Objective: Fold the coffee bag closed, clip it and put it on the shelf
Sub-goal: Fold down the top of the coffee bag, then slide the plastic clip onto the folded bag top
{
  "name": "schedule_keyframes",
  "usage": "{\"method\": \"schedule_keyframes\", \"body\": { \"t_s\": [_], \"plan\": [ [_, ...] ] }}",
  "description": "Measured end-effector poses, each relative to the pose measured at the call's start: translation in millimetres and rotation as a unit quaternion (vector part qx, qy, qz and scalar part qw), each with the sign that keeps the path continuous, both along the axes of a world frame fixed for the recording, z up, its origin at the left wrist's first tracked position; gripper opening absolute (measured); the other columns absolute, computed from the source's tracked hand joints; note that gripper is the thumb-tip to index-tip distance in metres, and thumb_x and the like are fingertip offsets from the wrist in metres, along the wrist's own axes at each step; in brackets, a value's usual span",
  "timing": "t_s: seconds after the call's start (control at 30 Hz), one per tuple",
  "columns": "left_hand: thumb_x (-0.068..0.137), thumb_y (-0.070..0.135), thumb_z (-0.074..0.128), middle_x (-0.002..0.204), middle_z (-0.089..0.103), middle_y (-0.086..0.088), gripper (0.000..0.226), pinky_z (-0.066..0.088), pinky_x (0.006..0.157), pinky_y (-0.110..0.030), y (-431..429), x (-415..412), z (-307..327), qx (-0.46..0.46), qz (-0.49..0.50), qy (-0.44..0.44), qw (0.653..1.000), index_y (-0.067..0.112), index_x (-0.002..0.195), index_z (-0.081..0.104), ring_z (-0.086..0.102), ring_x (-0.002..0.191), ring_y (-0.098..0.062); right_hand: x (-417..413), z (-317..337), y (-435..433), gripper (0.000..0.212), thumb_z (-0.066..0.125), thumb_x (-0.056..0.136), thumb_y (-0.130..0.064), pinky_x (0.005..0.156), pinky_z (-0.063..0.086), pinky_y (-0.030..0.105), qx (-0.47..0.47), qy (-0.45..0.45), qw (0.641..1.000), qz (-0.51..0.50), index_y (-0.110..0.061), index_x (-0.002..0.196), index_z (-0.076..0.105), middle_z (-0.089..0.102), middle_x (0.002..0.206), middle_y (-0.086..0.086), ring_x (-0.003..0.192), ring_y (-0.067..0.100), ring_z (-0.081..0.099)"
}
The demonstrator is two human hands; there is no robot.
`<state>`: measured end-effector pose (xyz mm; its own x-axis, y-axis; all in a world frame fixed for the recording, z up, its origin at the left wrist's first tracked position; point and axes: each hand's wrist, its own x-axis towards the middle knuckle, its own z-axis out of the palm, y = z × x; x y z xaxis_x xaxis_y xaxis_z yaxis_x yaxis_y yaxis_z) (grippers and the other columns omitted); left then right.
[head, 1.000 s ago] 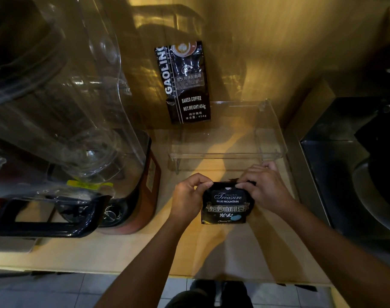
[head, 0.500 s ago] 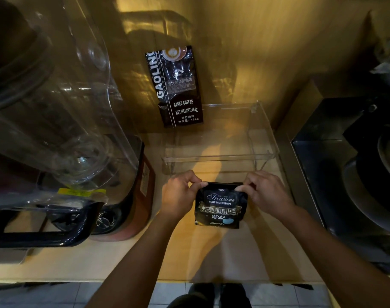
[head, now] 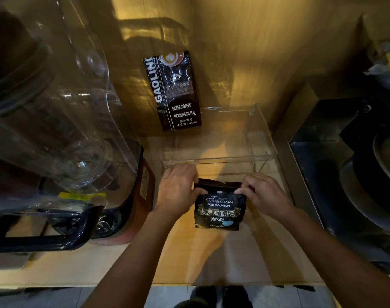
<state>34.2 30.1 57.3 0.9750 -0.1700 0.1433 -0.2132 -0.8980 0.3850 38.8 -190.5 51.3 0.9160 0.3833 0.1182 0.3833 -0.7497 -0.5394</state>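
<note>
1. At nine o'clock a blender (head: 63,130) fills the left of the counter (head: 245,258); its clear jug leans over its dark base and stands just beside the left forearm.
2. The left hand (head: 178,192) sits at the centre, slightly toward nine o'clock. Its fingers curl over the bag's top left corner, and the thumb pinches the fold there.
3. The bag (head: 219,207), small and black, stands upright on the counter between both hands. Its top strip is bent over toward twelve o'clock.
4. The right hand (head: 263,194), toward three o'clock of the bag, pinches the top right corner in the same manner.
5. Progress: the fold looks under way or just made. No clip shows anywhere, so clipping remains to be done, and the bag is not yet on the shelf.
6. The shelf (head: 218,160), a clear stand, has its front edge just beyond the knuckles at twelve o'clock. Its top is bare except for a tall second bag (head: 175,90) at the back left, which leans on the wall.
7. Room: the way up and forward to the shelf looks open. The shelf's front lip is hard to see and likely to catch the bag or knuckles.
8. At three o'clock a dark appliance (head: 345,174) closes the right side; the counter's near edge lies at six o'clock.
</note>
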Motion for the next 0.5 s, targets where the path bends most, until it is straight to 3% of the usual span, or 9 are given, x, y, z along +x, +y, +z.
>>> {"method": "schedule_keyframes", "body": {
  "t_s": [0.07, 0.17, 0.27, 0.33, 0.43, 0.5],
  "plan": [
    [0.072, 0.036, 0.069, 0.097, 0.058, 0.002, 0.029, 0.024, 0.087, -0.026, -13, 0, 5, -0.009, -0.050, -0.046, 0.998, 0.023, 0.091, 0.049, 0.047, 0.100, -0.018, 1, 0, -1, 0.020, 0.068, 0.078, -0.015, 0.058, 0.025, 0.021, 0.000, -0.004, 1.000, 0.004, -0.006, 0.065, 0.054, 0.054, 0.067, 0.003, 0.067, 0.018, 0.048],
    [0.080, 0.028, 0.061, 0.109, 0.062, -0.001, 0.033, 0.022, 0.085, -0.029, -38, 2, 7, 0.019, -0.148, -0.028, 0.988, 0.025, 0.112, 0.054, 0.049, 0.105, -0.022, 1, -1, -1, 0.017, 0.067, 0.078, -0.012, 0.064, 0.036, 0.027, 0.008, -0.003, 1.000, 0.002, -0.003, 0.067, 0.057, 0.062, 0.072, 0.012, 0.070, 0.024, 0.054],
    [0.088, 0.024, 0.049, 0.100, 0.065, -0.007, 0.023, 0.031, 0.080, -0.034, -55, 6, 6, 0.059, -0.194, 0.007, 0.979, 0.018, 0.107, 0.060, 0.051, 0.095, -0.026, 1, -3, -2, 0.011, 0.064, 0.079, -0.007, 0.067, 0.041, 0.035, 0.020, 0.000, 1.000, 0.007, -0.001, 0.072, 0.059, 0.063, 0.074, 0.016, 0.073, 0.029, 0.056],
    [0.087, 0.019, 0.049, 0.094, 0.065, -0.009, 0.018, 0.036, 0.074, -0.036, -61, 9, 4, 0.059, -0.196, 0.000, 0.979, 0.013, 0.099, 0.061, 0.053, 0.090, -0.027, 1, -4, -4, 0.006, 0.062, 0.080, -0.002, 0.069, 0.040, 0.033, 0.031, -0.004, 0.999, 0.008, 0.000, 0.075, 0.061, 0.063, 0.076, 0.017, 0.075, 0.030, 0.056],
    [0.084, 0.012, 0.052, 0.092, 0.062, -0.009, 0.009, 0.033, 0.061, -0.033, -66, 12, 3, 0.043, -0.214, 0.000, 0.976, 0.010, 0.092, 0.056, 0.052, 0.090, -0.026, -2, -4, -8, 0.003, 0.060, 0.081, 0.000, 0.071, 0.040, 0.028, 0.060, 0.008, 0.998, -0.004, 0.000, 0.081, 0.063, 0.064, 0.080, 0.015, 0.080, 0.027, 0.057],
    [0.080, 0.010, 0.053, 0.094, 0.060, -0.009, 0.011, 0.029, 0.061, -0.031, -66, 12, 0, 0.031, -0.226, 0.017, 0.973, 0.012, 0.091, 0.051, 0.049, 0.092, -0.024, -4, -6, -10, 0.001, 0.064, 0.080, -0.006, 0.069, 0.040, 0.025, 0.090, 0.026, 0.995, -0.034, -0.004, 0.079, 0.063, 0.063, 0.078, 0.007, 0.078, 0.023, 0.057]
  ]
}}
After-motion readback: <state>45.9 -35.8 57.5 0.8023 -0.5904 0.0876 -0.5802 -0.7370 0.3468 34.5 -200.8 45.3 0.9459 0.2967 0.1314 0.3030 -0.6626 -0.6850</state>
